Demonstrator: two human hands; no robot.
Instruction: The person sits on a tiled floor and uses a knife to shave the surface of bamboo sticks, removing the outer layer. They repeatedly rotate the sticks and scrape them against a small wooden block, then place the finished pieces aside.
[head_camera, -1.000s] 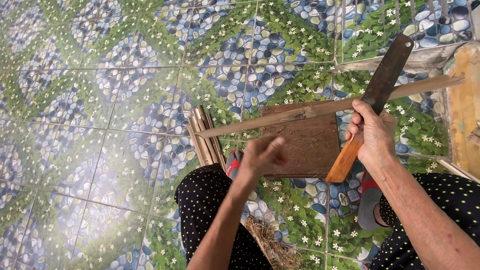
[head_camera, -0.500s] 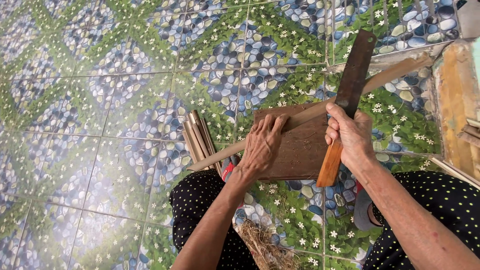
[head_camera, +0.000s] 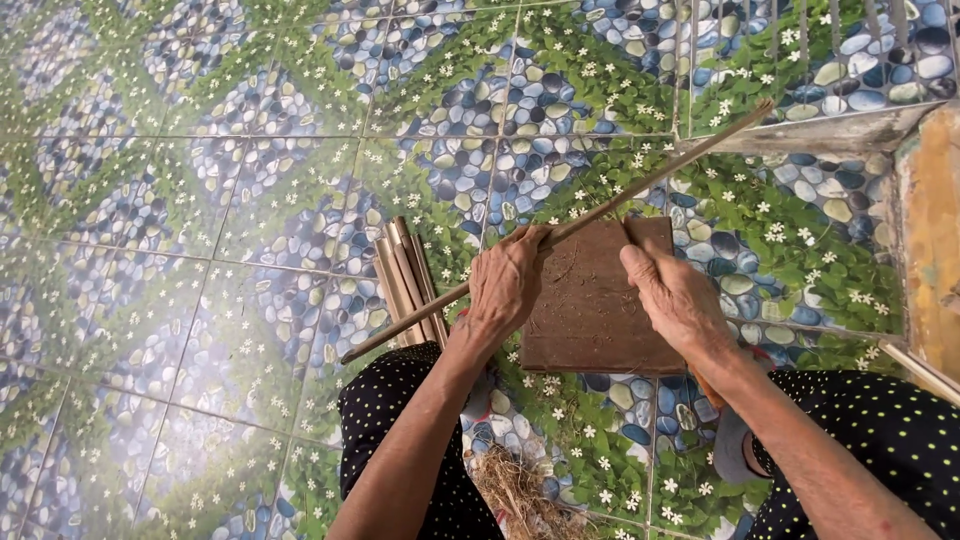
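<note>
Gripping a long stick (head_camera: 640, 190), left hand (head_camera: 505, 290) over board (head_camera: 590, 320).

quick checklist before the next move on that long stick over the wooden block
1. Left hand grip on the long stick: ok, fingers wrapped over it near its middle.
2. Right hand on the stick: ok, thumb and fingers pinch it just right of the left hand.
3. Stick over the wooden block: ok, it crosses the block's top edge at a slant.
4. Block flat on the tiled floor: ok, no tilt visible.
5. Bundle of cut sticks out of the way: ok, left of the block, though the long stick passes over it.
6. Cutting tool: cannot tell, neither hand holds one and none is in view.
</note>
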